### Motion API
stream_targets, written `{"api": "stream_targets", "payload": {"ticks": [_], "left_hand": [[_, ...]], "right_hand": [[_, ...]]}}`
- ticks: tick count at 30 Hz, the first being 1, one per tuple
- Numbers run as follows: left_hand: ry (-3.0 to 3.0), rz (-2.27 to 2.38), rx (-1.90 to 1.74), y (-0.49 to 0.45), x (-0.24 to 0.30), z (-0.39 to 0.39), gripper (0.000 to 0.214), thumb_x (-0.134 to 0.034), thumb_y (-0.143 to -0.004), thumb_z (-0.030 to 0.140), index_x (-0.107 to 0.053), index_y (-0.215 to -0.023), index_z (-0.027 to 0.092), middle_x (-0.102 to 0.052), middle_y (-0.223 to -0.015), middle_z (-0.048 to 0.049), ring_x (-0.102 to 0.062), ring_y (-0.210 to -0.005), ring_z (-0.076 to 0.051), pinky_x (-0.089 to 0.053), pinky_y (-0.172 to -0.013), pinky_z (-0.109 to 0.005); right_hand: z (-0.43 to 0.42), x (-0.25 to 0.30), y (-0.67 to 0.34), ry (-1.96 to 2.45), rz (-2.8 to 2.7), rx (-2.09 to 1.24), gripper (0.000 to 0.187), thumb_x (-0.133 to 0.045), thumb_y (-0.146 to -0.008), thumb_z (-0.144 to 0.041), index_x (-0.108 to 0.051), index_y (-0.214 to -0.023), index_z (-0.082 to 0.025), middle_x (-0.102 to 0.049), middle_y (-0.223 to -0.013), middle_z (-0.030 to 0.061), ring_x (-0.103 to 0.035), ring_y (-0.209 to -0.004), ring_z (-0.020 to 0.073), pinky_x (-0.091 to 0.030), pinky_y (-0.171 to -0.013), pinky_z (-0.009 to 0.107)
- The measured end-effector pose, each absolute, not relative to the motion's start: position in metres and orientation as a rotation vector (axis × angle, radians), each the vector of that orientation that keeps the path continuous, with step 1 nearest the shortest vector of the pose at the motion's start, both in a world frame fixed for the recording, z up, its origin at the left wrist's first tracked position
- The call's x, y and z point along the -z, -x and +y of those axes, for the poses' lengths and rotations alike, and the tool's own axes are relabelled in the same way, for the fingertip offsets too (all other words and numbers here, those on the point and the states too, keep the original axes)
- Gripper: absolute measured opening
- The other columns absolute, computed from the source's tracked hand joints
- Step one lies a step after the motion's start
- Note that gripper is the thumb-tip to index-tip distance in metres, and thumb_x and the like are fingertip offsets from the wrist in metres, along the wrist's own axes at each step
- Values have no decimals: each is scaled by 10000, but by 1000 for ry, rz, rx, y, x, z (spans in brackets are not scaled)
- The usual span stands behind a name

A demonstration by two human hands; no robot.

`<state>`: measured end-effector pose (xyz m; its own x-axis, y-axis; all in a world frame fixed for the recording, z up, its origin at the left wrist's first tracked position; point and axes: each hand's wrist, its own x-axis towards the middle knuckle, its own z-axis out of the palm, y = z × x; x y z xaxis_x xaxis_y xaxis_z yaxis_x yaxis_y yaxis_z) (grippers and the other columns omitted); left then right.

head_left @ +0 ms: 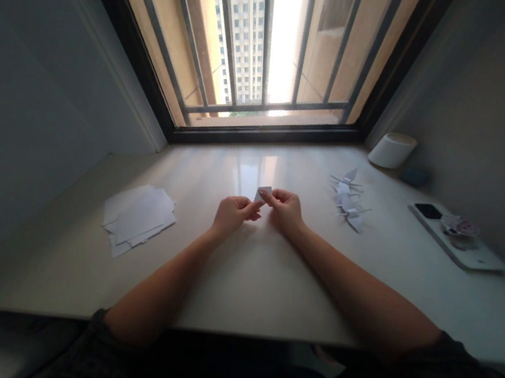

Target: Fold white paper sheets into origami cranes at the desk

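A small folded piece of white paper [262, 194] is pinched between my two hands above the middle of the pale stone counter [237, 282]. My left hand [233, 215] grips its lower left side, and my right hand [285, 211] holds its right side with the fingertips. Part of the paper is hidden by my fingers. To the left of my hands lies a loose pile of white paper sheets [137, 219]. To the right, several white origami cranes [347, 201] rest in a cluster, out of reach of my fingers.
A barred window [238, 40] rises behind the counter, with walls on both sides. A white cylinder [391, 150] and a small blue object [415, 176] stand in the far right corner. A black phone [428, 211] lies on a white flat device [457, 247].
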<state>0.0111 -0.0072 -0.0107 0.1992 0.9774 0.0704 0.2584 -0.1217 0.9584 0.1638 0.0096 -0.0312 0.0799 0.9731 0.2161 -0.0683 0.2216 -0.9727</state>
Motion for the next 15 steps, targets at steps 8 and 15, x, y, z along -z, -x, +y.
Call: {"api": "stream_targets", "payload": {"ticks": [8,15], "left_hand": [[-1821,1343,-868,-8,1,-11,517,-510,-812,630,-647,-605,176,-649,-538,-10,-630,-520,-128,-451,-581,-229],[-2086,1579,-800,-5,-7,-17,544,-404,-869,630,-670,-635,216,-682,-607,0,-637,-607,-148,-390,-613,-249]], "right_hand": [[6,26,-165,1074,-1235,-986,447,-689,-687,-584,-592,-557,-167,-506,-527,-32,-415,-515,95,-337,-530,256],[12,29,-169,1072,-1399,-926,416,-628,-753,-573,-618,-639,-172,-579,-590,-5,-514,-574,129,-377,-557,256]]}}
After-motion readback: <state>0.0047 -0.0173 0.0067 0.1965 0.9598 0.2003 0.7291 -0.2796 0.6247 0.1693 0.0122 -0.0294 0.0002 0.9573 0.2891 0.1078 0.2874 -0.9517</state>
